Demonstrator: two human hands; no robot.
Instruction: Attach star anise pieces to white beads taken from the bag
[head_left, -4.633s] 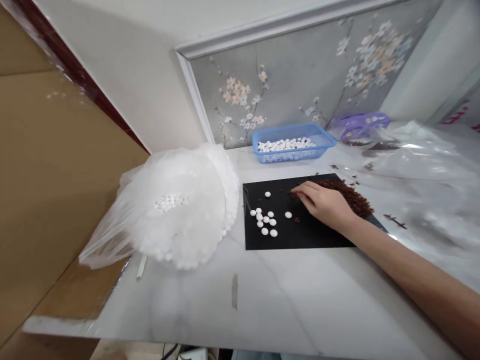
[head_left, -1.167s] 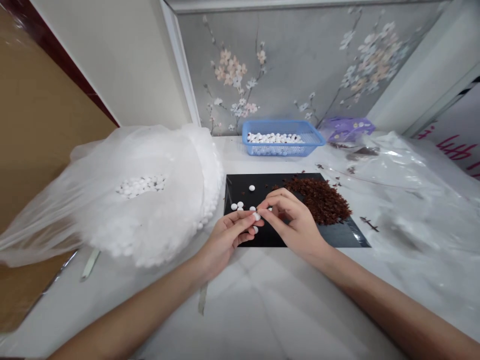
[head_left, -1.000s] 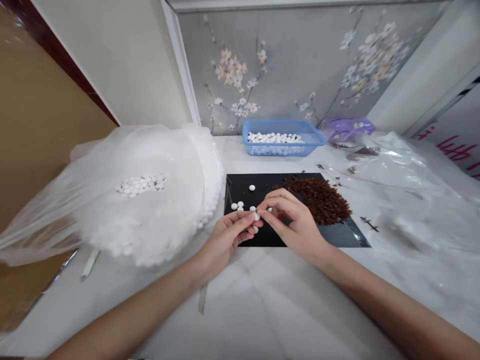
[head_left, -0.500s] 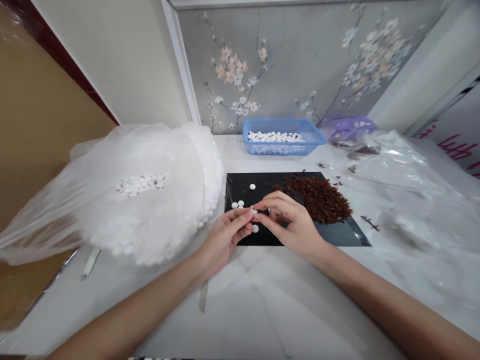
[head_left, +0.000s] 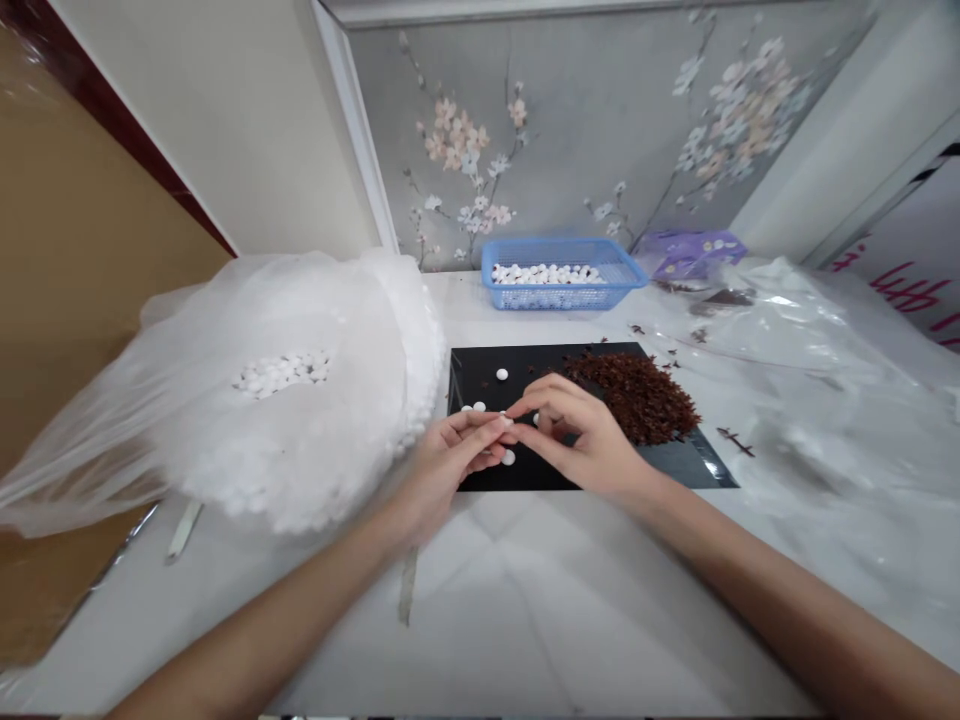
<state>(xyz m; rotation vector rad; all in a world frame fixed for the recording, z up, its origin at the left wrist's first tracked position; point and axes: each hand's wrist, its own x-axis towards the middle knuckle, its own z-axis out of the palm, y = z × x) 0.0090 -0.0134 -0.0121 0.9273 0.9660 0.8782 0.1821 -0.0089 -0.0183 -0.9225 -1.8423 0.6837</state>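
A small white round piece [head_left: 505,423] sits between the fingertips of both hands, above the near half of a black mat [head_left: 477,362]. My left hand [head_left: 457,455] pinches it from the left. From the right, thumb and forefinger of my right hand [head_left: 577,435] close on the same piece; whether a tiny brown bit is also there I cannot make out. Several more white pieces lie on the mat close by, one of them a loose white disc [head_left: 502,375] behind the fingers. A heap of brown, star-shaped bits [head_left: 649,398] covers the mat's right side.
A blue basket [head_left: 564,300] of white pieces stands against the wall. On the left is a big bundle of white netting [head_left: 330,440] with white pieces in its middle. Clear plastic bags [head_left: 795,320] and a purple packet [head_left: 694,254] lie at right. A tape strip [head_left: 407,590] sticks to the table.
The view has shifted slightly. Both hands stay together at the white piece, with only small finger movement.
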